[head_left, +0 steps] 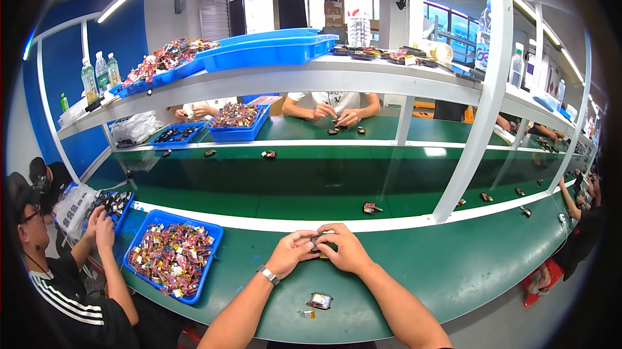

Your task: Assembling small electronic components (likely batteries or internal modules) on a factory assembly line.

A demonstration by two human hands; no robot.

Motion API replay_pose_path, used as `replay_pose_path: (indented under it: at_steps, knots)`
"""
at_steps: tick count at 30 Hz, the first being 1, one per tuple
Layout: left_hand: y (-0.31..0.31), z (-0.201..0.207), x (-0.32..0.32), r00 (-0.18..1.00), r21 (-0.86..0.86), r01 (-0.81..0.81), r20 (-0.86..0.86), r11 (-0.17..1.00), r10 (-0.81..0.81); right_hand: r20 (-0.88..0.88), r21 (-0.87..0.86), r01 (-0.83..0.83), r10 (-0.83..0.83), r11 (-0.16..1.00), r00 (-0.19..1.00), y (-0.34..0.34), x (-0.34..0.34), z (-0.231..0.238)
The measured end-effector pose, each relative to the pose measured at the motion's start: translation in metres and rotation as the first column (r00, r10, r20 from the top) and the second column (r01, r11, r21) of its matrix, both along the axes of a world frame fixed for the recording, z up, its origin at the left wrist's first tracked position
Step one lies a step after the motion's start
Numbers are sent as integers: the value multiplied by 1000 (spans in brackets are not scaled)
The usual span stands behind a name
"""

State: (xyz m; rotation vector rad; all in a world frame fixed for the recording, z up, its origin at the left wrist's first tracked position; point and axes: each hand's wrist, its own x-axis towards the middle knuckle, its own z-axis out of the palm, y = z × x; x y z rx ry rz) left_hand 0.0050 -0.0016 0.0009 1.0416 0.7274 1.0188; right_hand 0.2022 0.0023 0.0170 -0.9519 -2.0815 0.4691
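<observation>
Both hands meet at the near middle of the green counter (453, 271), just this side of the white strip that edges the conveyor. The left hand (291, 252), a metal watch on its wrist, and the right hand (346, 248) are closed from either side on one small dark part (315, 241) — fingertips pinched on it, with most of it hidden between them, so its shape cannot be told. The grip looks like a two-handed press or fit; to do it well, the part is best kept low over the counter, thumbs square on it and pressure even from both sides, so that nothing slips out toward the belt.

Just near of the hands lie a small clear packet with dark contents (319, 300) and a tiny yellow-and-white piece (308, 314), both apart from the fingers. To the left sits a blue plastic tray heaped with small red, yellow and silver parts (210, 255); a seated co-worker in a dark striped top works over another blue tray (127, 206) further left. On the dark green belt beyond, one small dark and red piece (371, 208) rests just right of the hands.

A slanted white steel post (476, 122) rises from the right of the belt and would block a reach to the far right. Across the belt another person's hands (337, 116) handle small pieces; blue bins (272, 48) and clear bottles stand on the shelf above.
</observation>
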Motion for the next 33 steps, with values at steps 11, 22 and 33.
replay_pose_path:
  at_steps: [11,22,33]
  knots:
    - [0,-3,-2,997,13,49,-63,999,-48,-19,-55,-84,83,995,996,-1,3,2]
    - [2,-6,-5,998,9,55,4,998,-55,-135,-25,43,-46,999,990,-6,-9,-7]
    - [0,-4,-5,999,18,34,4,999,-34,-195,-44,75,-82,996,977,-8,-15,-15]
